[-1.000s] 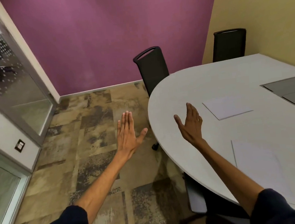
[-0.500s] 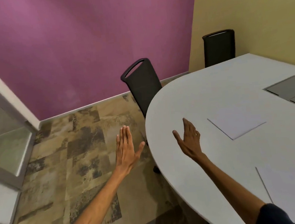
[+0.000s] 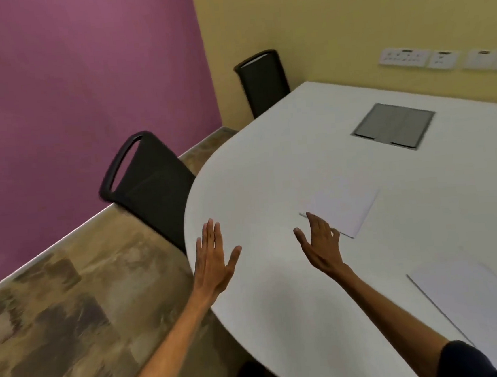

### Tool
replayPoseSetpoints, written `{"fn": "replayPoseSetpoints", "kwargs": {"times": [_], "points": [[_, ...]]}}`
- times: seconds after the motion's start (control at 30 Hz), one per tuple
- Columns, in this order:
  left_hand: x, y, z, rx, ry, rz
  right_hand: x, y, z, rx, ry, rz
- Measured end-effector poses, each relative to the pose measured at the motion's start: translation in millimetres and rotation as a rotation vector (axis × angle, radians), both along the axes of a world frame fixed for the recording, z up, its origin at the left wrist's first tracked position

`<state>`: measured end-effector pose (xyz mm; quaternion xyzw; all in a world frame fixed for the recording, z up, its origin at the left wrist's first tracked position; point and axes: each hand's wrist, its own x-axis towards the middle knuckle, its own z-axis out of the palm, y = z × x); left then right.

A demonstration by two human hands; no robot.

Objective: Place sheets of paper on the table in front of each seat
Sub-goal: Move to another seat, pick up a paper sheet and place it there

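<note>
Paper: thin white sheet [image 3: 343, 207] flat on the pale oval surface [image 3: 269, 162], centre right of frame; second white sheet [image 3: 473, 298] lower right | handling: likely light, floppy, slick; pinch a corner or edge | left hand [image 3: 214, 262] and right hand [image 3: 321, 243]: fingers [image 3: 215, 233] loose, spread, holding nothing.
</note>
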<state>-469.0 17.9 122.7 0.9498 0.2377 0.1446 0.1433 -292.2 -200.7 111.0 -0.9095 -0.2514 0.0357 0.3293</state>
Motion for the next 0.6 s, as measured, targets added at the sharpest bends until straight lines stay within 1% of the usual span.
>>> {"fn": "replayPoseSetpoints", "kwargs": {"times": [0.1, 0.23, 0.33, 0.47, 0.6], "points": [[52.0, 23.0, -9.4, -0.046, 0.014, -0.141, 23.0, 2.8, -7.7, -0.023, 0.012, -0.127], [112.0, 50.5, -8.4, -0.059, 0.021, -0.324, 44.4, 10.3, -10.7, -0.063, 0.056, -0.325], [148.2, 68.7, -9.4, -0.027, 0.026, -0.447, 54.5, 14.0, -13.9, -0.059, 0.064, -0.431], [187.7, 78.1, -23.0, -0.031, 0.049, -0.493, 65.0, 14.5, -18.0, -0.093, 0.089, -0.547], [216.6, 69.0, -46.1, 0.003, 0.141, -0.587, 82.3, 5.0, -26.6, -0.143, 0.090, -0.630]]}}
